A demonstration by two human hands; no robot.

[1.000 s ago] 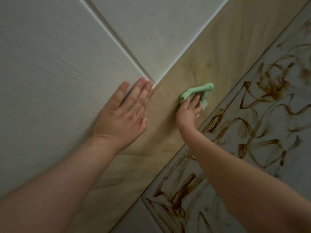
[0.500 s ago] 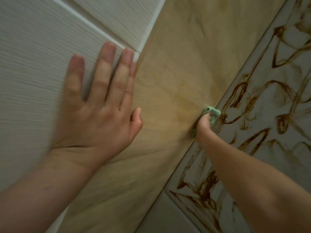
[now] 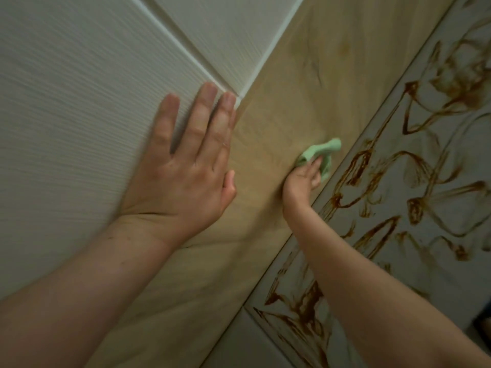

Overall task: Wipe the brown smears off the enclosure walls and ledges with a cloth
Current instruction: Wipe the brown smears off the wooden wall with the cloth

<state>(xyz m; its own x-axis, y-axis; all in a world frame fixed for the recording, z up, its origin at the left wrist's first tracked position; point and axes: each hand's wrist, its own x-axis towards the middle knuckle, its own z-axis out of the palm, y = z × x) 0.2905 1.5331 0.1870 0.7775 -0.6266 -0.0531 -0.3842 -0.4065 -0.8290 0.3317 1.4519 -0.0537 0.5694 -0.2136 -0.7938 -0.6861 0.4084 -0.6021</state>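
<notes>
My right hand [image 3: 303, 179] presses a small green cloth [image 3: 322, 152] against the light wooden panel [image 3: 305, 83], close to the panel's edge beside the smeared grey surface. Its fingers lie over the cloth and partly hide it. Thick brown smears [image 3: 414, 181] loop across that grey surface [image 3: 435, 277] on the right. My left hand [image 3: 186, 168] rests flat with straight fingers on the white ribbed wall [image 3: 66, 115], fingertips near the corner seam.
A second white wall panel [image 3: 233, 30] meets the first at a grooved seam near the top. A plain grey strip [image 3: 239, 343] runs along the bottom below the smeared area.
My right hand has slid the cloth up and left along the wooden panel, away from the smeared edge. The view pulled back; my left hand stays flat on the white wall.
</notes>
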